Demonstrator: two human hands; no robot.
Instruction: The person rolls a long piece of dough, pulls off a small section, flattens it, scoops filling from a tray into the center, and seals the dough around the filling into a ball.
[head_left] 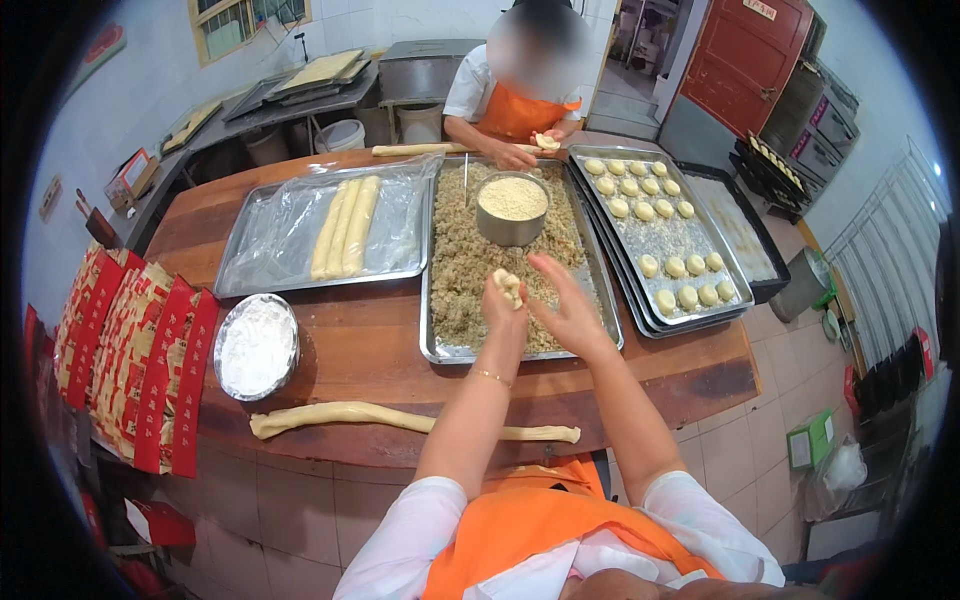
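Observation:
Above the tray of crumbly brownish filling (465, 300), my left hand (500, 315) cups a small piece of pale dough (508, 287); whether filling is inside it I cannot tell. Beside it, apart from the dough, my right hand (568, 308) is open with fingers stretched out and nothing in it. A round metal container of pale yellow crumbs (512, 200) stands in the filling tray beyond my hands. Across the table edge nearest me lies a long dough rope (350, 415), partly hidden by my left forearm.
To the left are a bowl of white flour (256, 347) and a plastic-lined tray (270, 240) with several dough ropes (350, 225). On the right, stacked trays hold round dough pieces (665, 208). Across the table a co-worker (520, 90) handles dough. Red-and-gold packaging (130, 360) stands far left.

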